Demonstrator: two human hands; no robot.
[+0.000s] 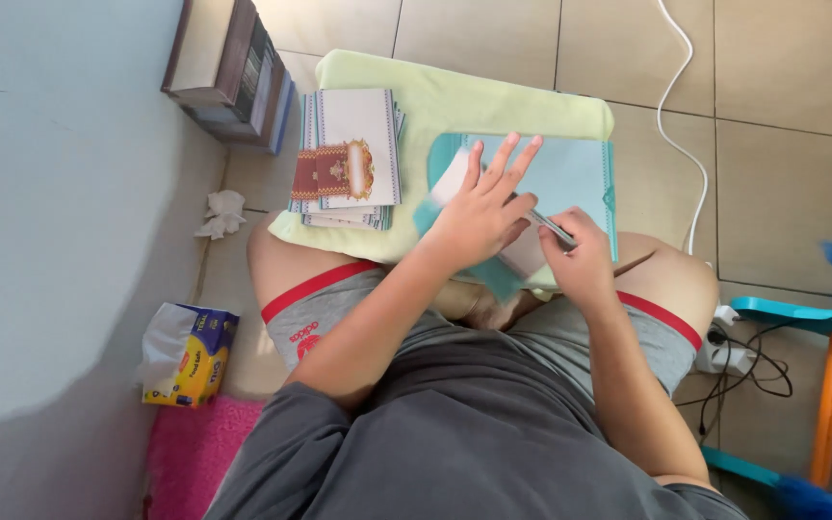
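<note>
I sit cross-legged on the floor with a pale green cushion [455,96] across my lap. A light blue card [570,178] lies on it. My left hand [481,210] presses flat on this card, fingers spread. My right hand [580,255] pinches a thin metal tool [551,227] against the card's near edge, beside a white folded sheet [522,252]. A stack of white cards with a red ornament on top [349,159] rests on the cushion's left side.
A stack of books [233,72] stands by the wall at upper left. A crumpled tissue [221,214] and a tissue pack [190,356] lie on the floor at left. A white cable [690,144], a power strip [724,351] and a turquoise-orange stool [820,376] are at right.
</note>
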